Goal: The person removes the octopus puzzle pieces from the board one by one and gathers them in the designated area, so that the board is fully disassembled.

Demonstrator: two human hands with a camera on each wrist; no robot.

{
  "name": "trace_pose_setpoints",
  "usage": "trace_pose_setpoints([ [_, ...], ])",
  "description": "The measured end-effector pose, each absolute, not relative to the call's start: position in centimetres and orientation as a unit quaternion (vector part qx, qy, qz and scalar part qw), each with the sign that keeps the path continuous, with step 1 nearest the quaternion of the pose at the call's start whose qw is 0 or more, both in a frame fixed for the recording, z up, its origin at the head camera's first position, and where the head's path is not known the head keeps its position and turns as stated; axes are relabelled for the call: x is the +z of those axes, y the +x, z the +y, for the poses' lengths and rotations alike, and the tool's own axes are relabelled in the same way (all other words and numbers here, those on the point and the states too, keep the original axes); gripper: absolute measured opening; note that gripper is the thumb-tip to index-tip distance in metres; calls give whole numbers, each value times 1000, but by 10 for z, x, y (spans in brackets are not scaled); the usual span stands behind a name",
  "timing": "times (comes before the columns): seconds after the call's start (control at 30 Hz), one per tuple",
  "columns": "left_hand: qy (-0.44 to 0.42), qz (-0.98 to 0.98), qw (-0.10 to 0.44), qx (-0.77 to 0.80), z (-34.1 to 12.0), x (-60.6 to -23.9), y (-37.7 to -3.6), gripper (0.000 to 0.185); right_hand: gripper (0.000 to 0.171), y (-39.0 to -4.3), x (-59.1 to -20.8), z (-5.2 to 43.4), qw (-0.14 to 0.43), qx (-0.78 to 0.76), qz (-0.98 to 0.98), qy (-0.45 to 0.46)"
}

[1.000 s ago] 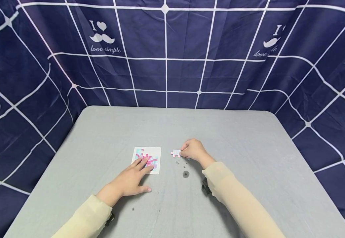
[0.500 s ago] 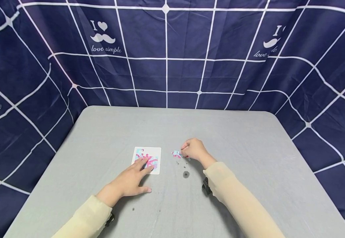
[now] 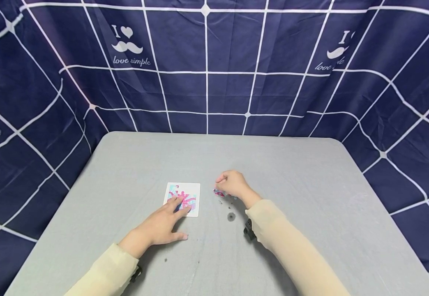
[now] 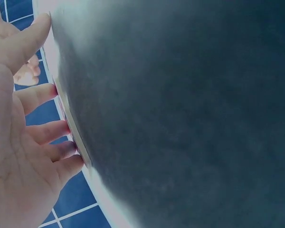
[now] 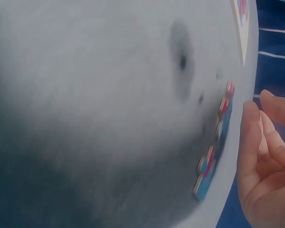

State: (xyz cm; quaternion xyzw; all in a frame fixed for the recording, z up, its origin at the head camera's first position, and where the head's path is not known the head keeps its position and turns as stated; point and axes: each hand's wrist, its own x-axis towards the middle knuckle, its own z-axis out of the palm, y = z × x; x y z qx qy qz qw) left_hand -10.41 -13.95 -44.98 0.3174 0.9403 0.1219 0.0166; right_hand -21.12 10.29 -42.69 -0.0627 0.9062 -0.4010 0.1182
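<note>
Resting hand: the left hand (image 3: 161,224) lies flat on the grey table (image 3: 310,197), fingers straight and spread, fingertips (image 4: 61,127) pressing the near edge of the puzzle board (image 3: 183,198).
Board position: a white square with a pink and teal picture, left of the table's middle, at about 12 o'clock from the left palm.
Working hand: the right hand (image 3: 233,184) hovers low over the loose puzzle pieces (image 3: 219,192), fingers loosely curled and grasping nothing that the right wrist view shows.
Pieces versus fingers: the pieces (image 5: 213,142) lie flat on the table in a short row, just beside the right fingertips (image 5: 251,124) and apart from them, at about 9 o'clock from that hand in the head view.
Pieces versus board: at 3 o'clock from the board, near it, not touching.
Marks: a dark stain (image 3: 231,216) at 6 o'clock from the pieces.
</note>
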Motion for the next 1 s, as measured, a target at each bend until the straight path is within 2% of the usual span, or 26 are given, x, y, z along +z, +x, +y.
trace_pose_setpoints([
  [0.2, 315, 941, 26, 122, -140, -450, -103, 78, 12, -210, -426, 87, 149, -429, 888, -72],
  [0.7, 323, 939, 20, 114, -140, -447, -105, 78, 20, -212, -419, 50, 175, -449, 870, -111],
  [1.0, 328, 938, 18, 110, -141, -448, -105, 77, 25, -213, -426, 34, 207, -490, 841, -101],
])
